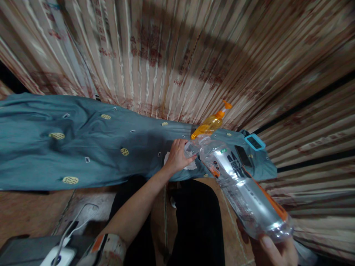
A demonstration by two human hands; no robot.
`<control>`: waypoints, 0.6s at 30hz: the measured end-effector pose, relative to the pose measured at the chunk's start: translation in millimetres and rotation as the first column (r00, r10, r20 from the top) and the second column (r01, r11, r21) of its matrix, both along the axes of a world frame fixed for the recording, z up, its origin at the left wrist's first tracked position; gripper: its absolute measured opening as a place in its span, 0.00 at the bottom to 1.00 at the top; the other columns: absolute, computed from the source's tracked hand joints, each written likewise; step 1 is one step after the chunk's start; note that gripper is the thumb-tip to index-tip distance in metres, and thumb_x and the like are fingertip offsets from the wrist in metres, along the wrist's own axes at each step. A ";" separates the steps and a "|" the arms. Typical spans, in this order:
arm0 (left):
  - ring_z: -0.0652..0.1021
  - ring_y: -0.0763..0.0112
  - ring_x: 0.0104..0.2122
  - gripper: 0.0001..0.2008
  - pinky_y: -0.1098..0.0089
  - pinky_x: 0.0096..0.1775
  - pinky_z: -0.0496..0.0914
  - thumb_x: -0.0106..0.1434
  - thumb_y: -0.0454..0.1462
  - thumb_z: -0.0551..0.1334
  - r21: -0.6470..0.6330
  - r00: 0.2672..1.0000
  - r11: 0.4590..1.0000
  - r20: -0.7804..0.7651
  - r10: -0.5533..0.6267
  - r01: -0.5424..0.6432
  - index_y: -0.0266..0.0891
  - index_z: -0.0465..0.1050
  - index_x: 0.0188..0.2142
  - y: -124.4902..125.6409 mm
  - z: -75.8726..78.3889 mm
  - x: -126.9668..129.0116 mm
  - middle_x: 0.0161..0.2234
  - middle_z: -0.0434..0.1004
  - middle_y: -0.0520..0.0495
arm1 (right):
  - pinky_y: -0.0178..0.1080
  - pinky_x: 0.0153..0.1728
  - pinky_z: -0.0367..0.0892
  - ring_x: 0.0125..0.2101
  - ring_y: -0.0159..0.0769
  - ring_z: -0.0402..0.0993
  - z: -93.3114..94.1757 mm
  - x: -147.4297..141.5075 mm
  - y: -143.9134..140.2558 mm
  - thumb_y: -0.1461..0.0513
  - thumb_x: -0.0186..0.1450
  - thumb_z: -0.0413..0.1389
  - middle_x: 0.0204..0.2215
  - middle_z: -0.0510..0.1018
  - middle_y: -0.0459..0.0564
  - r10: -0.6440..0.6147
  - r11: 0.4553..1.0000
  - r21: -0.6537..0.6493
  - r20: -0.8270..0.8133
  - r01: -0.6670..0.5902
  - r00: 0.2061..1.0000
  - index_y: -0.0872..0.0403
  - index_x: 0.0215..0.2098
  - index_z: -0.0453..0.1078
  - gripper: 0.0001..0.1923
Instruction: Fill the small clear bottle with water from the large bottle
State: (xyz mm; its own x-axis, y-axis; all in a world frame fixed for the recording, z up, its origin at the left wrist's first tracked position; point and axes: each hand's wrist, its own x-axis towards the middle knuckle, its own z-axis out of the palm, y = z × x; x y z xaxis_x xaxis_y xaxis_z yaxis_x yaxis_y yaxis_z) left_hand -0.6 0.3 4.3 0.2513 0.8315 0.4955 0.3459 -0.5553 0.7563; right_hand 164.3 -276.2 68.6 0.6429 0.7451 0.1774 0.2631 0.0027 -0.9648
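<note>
Blue-green pineapple-print cloth (83, 147) spread over a low surface in front of the striped curtain.

Taking the orange pump bottle (211, 123) as landmark, standing at the cloth's far edge: a small device with a light-blue frame (254, 142) lies to its right, near the cloth's right end, and a dark flat phone-like thing (243, 156) lies just nearer than that. A white scrap (166, 159) lies to the bottle's left and nearer, partly under a hand. Left of the bottle the cloth runs in soft folds.
</note>
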 end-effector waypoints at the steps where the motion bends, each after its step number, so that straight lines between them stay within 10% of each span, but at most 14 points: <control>1: 0.72 0.53 0.48 0.23 0.54 0.48 0.70 0.54 0.42 0.72 0.002 1.000 1.000 0.000 0.000 0.000 0.40 0.65 0.44 0.0 0.0 -0.1 0.45 0.72 0.42 | 0.43 0.26 0.71 0.29 0.43 0.75 0.8 -1.1 0.2 0.53 0.62 0.62 0.38 0.77 0.55 -0.013 1.000 -0.013 -0.028 0.013 1.000 0.49 0.67 0.61 0.37; 18: 0.72 0.53 0.48 0.23 0.54 0.49 0.70 0.54 0.42 0.72 -0.007 1.000 1.000 0.007 -0.006 0.006 0.40 0.65 0.44 -0.3 1.6 -0.3 0.45 0.72 0.42 | 0.49 0.34 0.76 0.42 0.53 0.78 1.6 -2.6 1.3 0.52 0.61 0.63 0.46 0.78 0.57 -0.022 1.000 -0.020 0.002 0.022 1.000 0.48 0.65 0.63 0.36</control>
